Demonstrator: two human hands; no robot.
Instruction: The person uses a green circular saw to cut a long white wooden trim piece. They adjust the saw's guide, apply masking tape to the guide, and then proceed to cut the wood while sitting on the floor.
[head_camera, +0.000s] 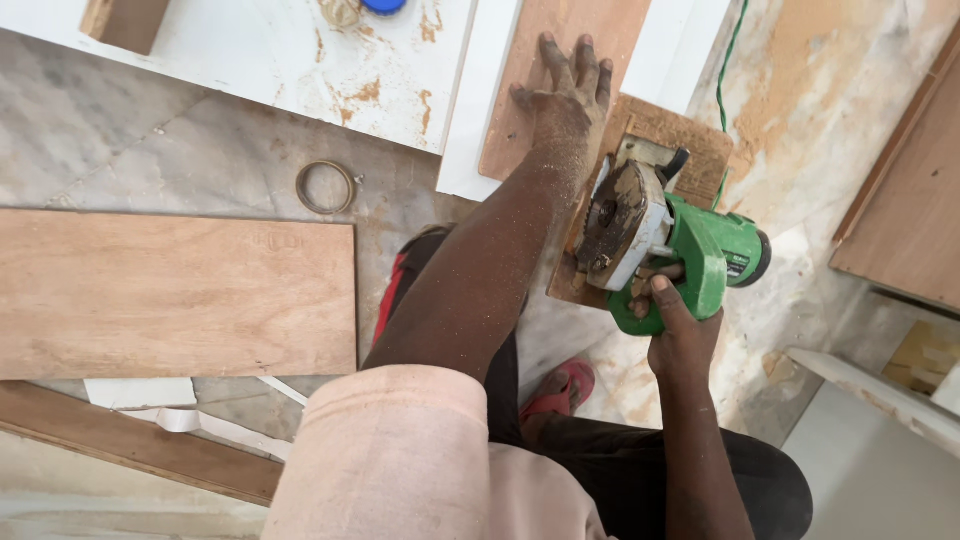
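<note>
A green circular saw (660, 245) is gripped by its handle in the right hand (680, 335), fingers wrapped tight around it, and is set on a small plywood piece (690, 135) lying on the marble floor (170, 150). The left hand (565, 95) is pressed flat, fingers spread, on a narrow wooden strip (560, 40) just beside the saw. A larger plywood board (175, 295) lies well apart at the floor's left edge.

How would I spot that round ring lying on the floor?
Start at the big plywood sheet on the left. Just past its far right corner, on grey marble floor, lies the ring. It is the only thin metal hoop among flat boards, well left of the left hand.
</note>
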